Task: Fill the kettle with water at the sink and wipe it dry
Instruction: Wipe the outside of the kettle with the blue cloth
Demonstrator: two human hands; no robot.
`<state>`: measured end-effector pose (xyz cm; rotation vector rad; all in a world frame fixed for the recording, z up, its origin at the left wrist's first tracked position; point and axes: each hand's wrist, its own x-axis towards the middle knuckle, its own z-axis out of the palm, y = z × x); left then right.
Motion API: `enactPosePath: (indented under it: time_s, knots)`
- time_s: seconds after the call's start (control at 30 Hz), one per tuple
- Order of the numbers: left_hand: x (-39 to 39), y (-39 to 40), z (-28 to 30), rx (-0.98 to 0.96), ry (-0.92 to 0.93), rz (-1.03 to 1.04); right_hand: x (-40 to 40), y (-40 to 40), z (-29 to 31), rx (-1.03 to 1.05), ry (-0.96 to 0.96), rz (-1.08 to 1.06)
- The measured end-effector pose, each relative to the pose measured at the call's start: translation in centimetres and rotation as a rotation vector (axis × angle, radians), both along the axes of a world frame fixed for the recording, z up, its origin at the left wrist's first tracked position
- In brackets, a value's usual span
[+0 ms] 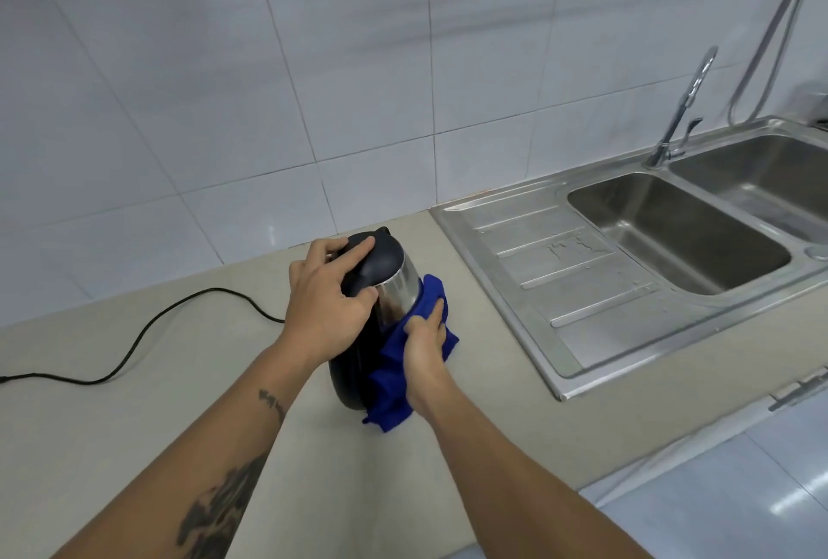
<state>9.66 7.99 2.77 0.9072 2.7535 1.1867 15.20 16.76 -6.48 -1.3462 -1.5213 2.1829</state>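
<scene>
A steel kettle (396, 296) with a black lid and black handle stands on the beige counter (179, 402), left of the sink. My left hand (325, 305) grips its top, fingers over the lid and thumb against the steel side. My right hand (425, 350) presses a blue cloth (394, 384) against the kettle's right side. The cloth hangs down to the counter and hides the lower part of the kettle body.
A black power cord (134, 348) runs across the counter to the left. A steel double sink (681, 236) with a ribbed draining board (578, 285) lies to the right, with a tap (685, 106) and hose behind it. White tiled wall stands behind.
</scene>
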Motion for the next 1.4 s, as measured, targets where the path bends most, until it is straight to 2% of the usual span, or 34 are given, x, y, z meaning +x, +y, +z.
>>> enactPosePath:
  time_s: [0.1, 0.23, 0.33, 0.4, 0.5, 0.57, 0.63, 0.7, 0.9, 1.0, 1.07, 1.13, 1.27, 1.33, 1.4]
  knots:
    - [-0.1, 0.0, 0.2, -0.02, -0.007, -0.022, -2.1, 3.5, -3.2, 0.145, 0.14, 0.073]
    - [-0.7, 0.0, 0.4, -0.032, -0.037, -0.087, -0.4, 3.0, 5.5, 0.509, 0.281, 0.202]
    - [-1.0, -0.4, 0.9, -0.056, -0.054, -0.125, 0.2, 1.9, 6.1, 0.624, 0.32, 0.202]
    - [-1.3, -0.7, 1.1, -0.088, -0.045, -0.113, 0.4, 1.6, 3.6, 0.594, 0.326, 0.121]
    - [-2.1, -1.6, 1.2, -0.098, -0.049, -0.12, 1.5, 1.8, 2.3, 0.252, 0.248, 0.033]
    - [-2.4, -1.9, 1.1, -0.095, -0.06, -0.131, 2.4, 2.2, 3.3, 0.026, 0.132, 0.063]
    - [-2.5, -2.0, 1.1, -0.093, -0.059, -0.136, 2.2, 3.2, 3.7, -0.055, 0.08, 0.097]
    - [-2.6, -2.1, 1.1, -0.09, -0.066, -0.134, 1.4, 3.6, 4.7, -0.056, 0.124, 0.103]
    - [-2.8, -2.2, 1.0, -0.098, -0.068, -0.167, 0.1, 3.3, 4.3, 0.186, 0.296, 0.117]
    - [-2.5, -1.9, 1.0, -0.128, -0.027, -0.168, 0.7, 2.2, -1.0, 0.315, 0.332, 0.095]
    - [-2.6, -1.9, 1.1, -0.117, -0.02, -0.164, 0.4, 2.3, -7.1, 0.228, 0.297, 0.11]
    - [-2.6, -1.8, 1.0, -0.085, -0.024, -0.158, 0.6, 1.9, -8.6, 0.197, 0.241, 0.075]
    - [-2.9, -1.8, 0.6, -0.023, -0.054, -0.153, 1.8, -2.1, -0.5, 0.26, 0.153, -0.005]
    - [-3.1, -1.8, 0.6, 0.001, -0.08, -0.159, 2.3, -4.6, 1.3, 0.259, 0.104, 0.07]
    - [-3.5, -1.7, 0.6, 0.002, -0.099, -0.166, 2.7, -6.2, 1.7, 0.271, 0.133, 0.118]
